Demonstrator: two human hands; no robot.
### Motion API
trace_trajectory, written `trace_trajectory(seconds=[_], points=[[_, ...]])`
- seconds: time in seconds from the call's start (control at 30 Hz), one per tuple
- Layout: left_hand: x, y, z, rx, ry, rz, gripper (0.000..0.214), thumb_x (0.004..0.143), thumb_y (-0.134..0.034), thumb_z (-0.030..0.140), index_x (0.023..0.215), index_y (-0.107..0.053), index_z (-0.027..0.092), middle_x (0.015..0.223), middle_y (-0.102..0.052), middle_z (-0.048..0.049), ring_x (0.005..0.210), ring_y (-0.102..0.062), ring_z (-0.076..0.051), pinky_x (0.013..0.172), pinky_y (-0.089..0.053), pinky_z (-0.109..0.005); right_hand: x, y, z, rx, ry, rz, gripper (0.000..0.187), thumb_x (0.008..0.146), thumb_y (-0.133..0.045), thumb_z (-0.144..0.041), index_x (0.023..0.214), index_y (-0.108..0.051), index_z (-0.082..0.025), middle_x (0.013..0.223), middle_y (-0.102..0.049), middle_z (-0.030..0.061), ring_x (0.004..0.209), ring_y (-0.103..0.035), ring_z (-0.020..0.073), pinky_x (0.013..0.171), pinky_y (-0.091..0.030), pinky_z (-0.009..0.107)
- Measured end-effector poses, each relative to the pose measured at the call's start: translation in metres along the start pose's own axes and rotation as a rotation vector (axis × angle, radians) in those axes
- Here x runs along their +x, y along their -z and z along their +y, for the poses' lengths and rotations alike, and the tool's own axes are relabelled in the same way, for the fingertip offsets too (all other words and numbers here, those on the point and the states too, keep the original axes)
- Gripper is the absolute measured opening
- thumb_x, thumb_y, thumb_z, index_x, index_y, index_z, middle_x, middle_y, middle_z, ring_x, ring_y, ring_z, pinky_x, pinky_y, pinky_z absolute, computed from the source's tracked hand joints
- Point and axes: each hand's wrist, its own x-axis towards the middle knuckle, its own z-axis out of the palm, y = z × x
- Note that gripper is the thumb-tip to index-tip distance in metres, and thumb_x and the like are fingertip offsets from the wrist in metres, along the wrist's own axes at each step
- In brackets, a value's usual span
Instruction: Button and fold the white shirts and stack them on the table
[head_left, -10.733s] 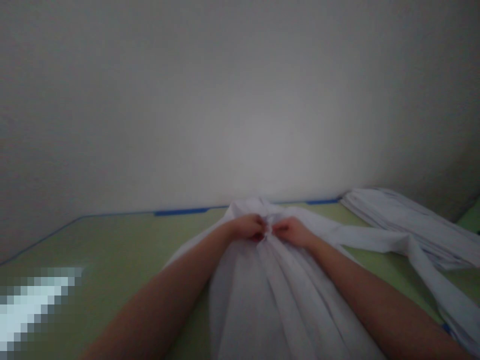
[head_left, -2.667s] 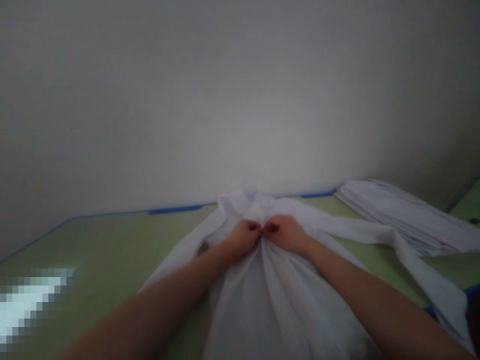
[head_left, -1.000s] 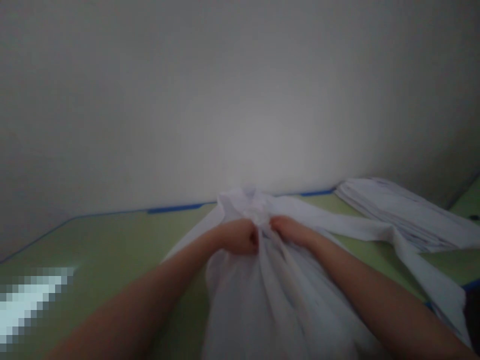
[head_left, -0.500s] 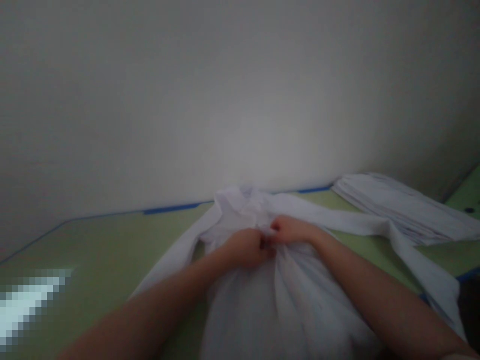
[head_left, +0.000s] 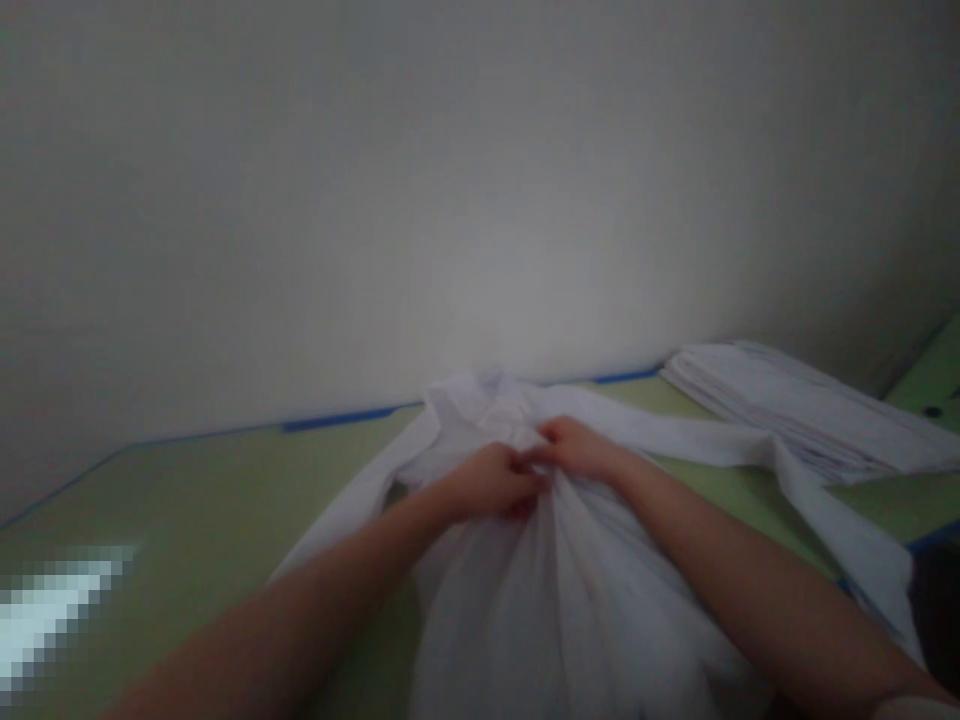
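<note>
A white long-sleeved shirt (head_left: pixel 510 600) lies face up with its collar at the far edge of the green table. Its sleeves spread out to either side. My left hand (head_left: pixel 499 480) is closed on the front of the shirt near the chest, fingers pinching the cloth. Just beside it, slightly higher and to the right, my right hand (head_left: pixel 574 447) also pinches the front below the collar. Folds run down from the two hands toward me. My fingertips are partly hidden and blurred, so a button or seam between them cannot be made out.
A stack of folded white garments (head_left: pixel 810 410) lies at the back right. The green table (head_left: pixel 187 500) has blue edging and meets a plain pale wall (head_left: pixel 480 200). Something dark (head_left: pixel 937 610) stands at the right edge.
Both hands have moved up slightly along the shirt front and closer together. The cloth below them is gathered into sharper folds.
</note>
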Motion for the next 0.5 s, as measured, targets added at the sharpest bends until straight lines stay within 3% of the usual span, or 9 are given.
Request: trace_trajectory(seconds=[0.2,0.5], points=[[0.0,-0.015,-0.001,-0.006,0.005,-0.027,0.036,0.075,-0.051,0.043,0.062,-0.066,0.013,0.056,-0.063,-0.0058,0.046,-0.055,-0.012,0.047,-0.041,-0.022,0.002,-0.001,0.001,0.032,-0.066,-0.003,0.02,0.067,-0.062,-0.033,0.066,-0.063,-0.013,0.055,-0.054,-0.0035,0.051,-0.043,0.0076,0.047,-0.029,0.018],[0.006,-0.041,-0.007,-0.202,0.015,0.11,0.028,0.074,-0.049,0.035,0.067,-0.064,0.013,0.058,-0.063,-0.0049,0.049,-0.057,-0.012,0.048,-0.044,-0.022,0.007,-0.01,0.0,0.268,-0.206,0.056,0.014,0.063,-0.064,-0.027,0.065,-0.059,-0.013,0.049,-0.05,-0.0042,0.044,-0.041,0.0067,0.044,-0.03,0.019]])
